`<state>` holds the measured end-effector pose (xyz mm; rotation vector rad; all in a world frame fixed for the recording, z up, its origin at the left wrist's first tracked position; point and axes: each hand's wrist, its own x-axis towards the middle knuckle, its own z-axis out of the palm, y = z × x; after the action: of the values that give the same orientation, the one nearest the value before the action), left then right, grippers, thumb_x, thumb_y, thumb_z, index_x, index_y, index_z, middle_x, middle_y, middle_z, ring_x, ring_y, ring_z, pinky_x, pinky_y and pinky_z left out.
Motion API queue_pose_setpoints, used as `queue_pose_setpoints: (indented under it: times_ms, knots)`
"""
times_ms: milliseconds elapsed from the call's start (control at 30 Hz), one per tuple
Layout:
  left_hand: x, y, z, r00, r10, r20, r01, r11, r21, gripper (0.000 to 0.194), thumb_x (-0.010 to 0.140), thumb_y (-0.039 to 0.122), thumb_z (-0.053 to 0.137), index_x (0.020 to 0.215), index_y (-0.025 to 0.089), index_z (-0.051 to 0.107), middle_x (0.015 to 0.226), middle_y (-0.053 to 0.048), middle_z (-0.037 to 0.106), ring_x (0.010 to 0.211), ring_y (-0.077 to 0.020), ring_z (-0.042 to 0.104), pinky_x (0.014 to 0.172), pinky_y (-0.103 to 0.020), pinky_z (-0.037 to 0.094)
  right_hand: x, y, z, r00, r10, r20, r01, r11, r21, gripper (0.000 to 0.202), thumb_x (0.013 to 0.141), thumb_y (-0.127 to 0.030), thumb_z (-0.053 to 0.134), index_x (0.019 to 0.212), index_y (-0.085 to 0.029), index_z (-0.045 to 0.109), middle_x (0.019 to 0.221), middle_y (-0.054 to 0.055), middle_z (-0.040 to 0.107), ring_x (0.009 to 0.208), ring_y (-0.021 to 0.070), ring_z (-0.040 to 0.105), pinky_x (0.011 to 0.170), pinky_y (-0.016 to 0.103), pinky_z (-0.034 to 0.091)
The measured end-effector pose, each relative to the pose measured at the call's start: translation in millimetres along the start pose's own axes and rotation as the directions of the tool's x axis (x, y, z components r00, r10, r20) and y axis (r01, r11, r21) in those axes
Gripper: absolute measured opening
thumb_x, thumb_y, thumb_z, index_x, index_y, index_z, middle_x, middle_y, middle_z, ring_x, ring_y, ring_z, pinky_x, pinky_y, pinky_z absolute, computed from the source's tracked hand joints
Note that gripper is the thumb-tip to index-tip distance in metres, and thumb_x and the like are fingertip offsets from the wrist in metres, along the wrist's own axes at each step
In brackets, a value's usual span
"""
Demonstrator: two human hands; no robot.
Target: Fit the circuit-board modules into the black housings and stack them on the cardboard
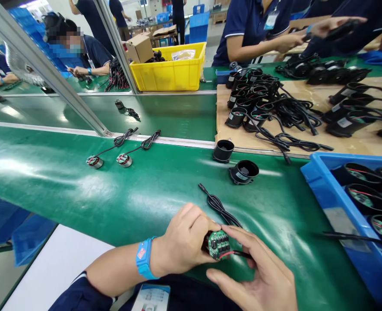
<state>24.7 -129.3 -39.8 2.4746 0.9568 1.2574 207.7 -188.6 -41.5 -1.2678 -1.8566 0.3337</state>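
Observation:
A round motor with a green circuit board [219, 245] on its end is gripped by my left hand [186, 237], whose fingers are closed around its side. The board faces up and to the right, with red and black wires leaving its lower edge. My right hand [258, 268] is open beside it, thumb and fingers apart. Its fingertips reach the board's upper edge, and the black wire passes under the fingers. Beyond my hands lies a coiled black cable [221, 206]. Two black round housings [244, 171] stand farther back on the green table.
Two motors with boards [124, 160] and coiled cables lie to the left. On the right is a blue bin [317, 172] of wired housings. Cardboard [223, 97] carries more housings and cables. A yellow crate [166, 77] stands behind a metal post [77, 99]. Co-workers sit across.

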Motion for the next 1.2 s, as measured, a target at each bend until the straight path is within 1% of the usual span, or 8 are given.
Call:
queue_pose_setpoints:
  times_ms: [167,300,567,800,900,1033,1133,1200]
  knots:
    - [1.0,0.6,2.1,1.000,0.026,-0.008,-0.025,0.998,0.056,0.018,0.097,0.035,0.060,0.096,0.018,0.057,0.084,-0.007,0.066,0.086,-0.0236,0.068,0.074,-0.039,0.058,6.7,-6.0,10.7,0.997,-0.039,-0.071,0.033,0.996,-0.080,0.047,0.084,-0.042,0.073,0.121,-0.016,0.059,0.105,0.012,0.074,0.089,0.0234,0.074,0.080,0.035,0.063]
    - [-3.0,1.2,4.5,1.000,0.022,0.005,-0.023,0.994,0.105,0.011,0.100,0.013,0.047,0.095,0.016,0.057,0.080,-0.006,0.062,0.073,-0.0184,0.063,0.063,-0.031,0.058,10.1,-7.4,16.3,0.994,-0.026,-0.109,0.015,0.995,-0.100,0.039,0.085,-0.034,0.072,0.118,-0.016,0.060,0.096,0.010,0.074,0.081,0.0200,0.073,0.072,0.031,0.061]
    - [-14.1,-4.8,15.5,0.987,0.070,-0.143,-0.065,0.997,0.039,0.010,0.097,0.017,0.048,0.097,0.015,0.059,0.082,-0.005,0.058,0.077,-0.0173,0.059,0.070,-0.033,0.059,12.2,-12.1,23.3,0.979,0.004,-0.206,-0.012,0.999,-0.040,0.030,0.086,-0.030,0.068,0.112,-0.016,0.063,0.088,0.006,0.073,0.067,0.0139,0.068,0.057,0.024,0.056]
    - [-18.4,-11.1,18.6,0.987,0.121,-0.106,-0.111,0.990,0.092,0.018,0.101,0.017,0.042,0.098,0.014,0.060,0.080,-0.006,0.059,0.077,-0.0187,0.060,0.072,-0.034,0.059,10.3,-6.3,31.4,0.979,0.067,-0.194,-0.071,0.997,-0.010,0.027,0.092,-0.036,0.063,0.111,-0.017,0.064,0.077,0.001,0.071,0.048,0.0086,0.057,0.046,0.021,0.051]
    - [-11.4,-13.5,11.6,0.995,0.059,-0.081,-0.057,0.998,0.026,0.016,0.102,0.030,0.051,0.099,0.017,0.059,0.079,-0.005,0.061,0.074,-0.0187,0.061,0.068,-0.033,0.058,14.4,-3.3,16.8,0.995,0.057,-0.078,-0.059,0.998,-0.028,0.039,0.093,-0.050,0.065,0.115,-0.019,0.063,0.082,0.002,0.074,0.050,0.0095,0.061,0.047,0.020,0.054]
    - [11.0,-15.4,5.3,0.996,-0.081,0.048,0.089,0.972,-0.218,0.056,0.077,0.061,0.081,0.108,0.020,0.058,0.090,-0.005,0.068,0.077,-0.0193,0.065,0.067,-0.032,0.056,25.6,-2.6,-25.4,0.994,0.017,0.112,-0.012,0.999,-0.048,0.055,0.095,-0.059,0.058,0.133,-0.020,0.055,0.103,0.006,0.076,0.073,0.0139,0.073,0.057,0.020,0.059]
    - [29.1,-18.7,24.9,0.957,-0.221,0.186,0.282,0.857,-0.432,0.073,0.064,0.059,0.090,0.117,0.022,0.056,0.103,-0.007,0.070,0.091,-0.0225,0.071,0.080,-0.034,0.057,34.4,1.5,-52.3,0.997,-0.030,0.074,0.044,0.977,-0.209,0.023,0.104,-0.039,0.048,0.113,-0.025,0.064,0.094,0.000,0.075,0.077,0.0127,0.073,0.065,0.020,0.057]
    - [38.6,-24.5,49.1,0.919,-0.257,0.297,0.383,0.758,-0.528,0.084,0.059,0.056,0.093,0.123,0.023,0.052,0.112,-0.008,0.071,0.102,-0.0258,0.072,0.090,-0.038,0.056,38.1,9.6,-58.9,0.997,-0.073,0.037,0.081,0.917,-0.390,0.025,0.106,-0.036,0.043,0.102,-0.024,0.065,0.089,0.000,0.074,0.076,0.0142,0.073,0.064,0.024,0.055]
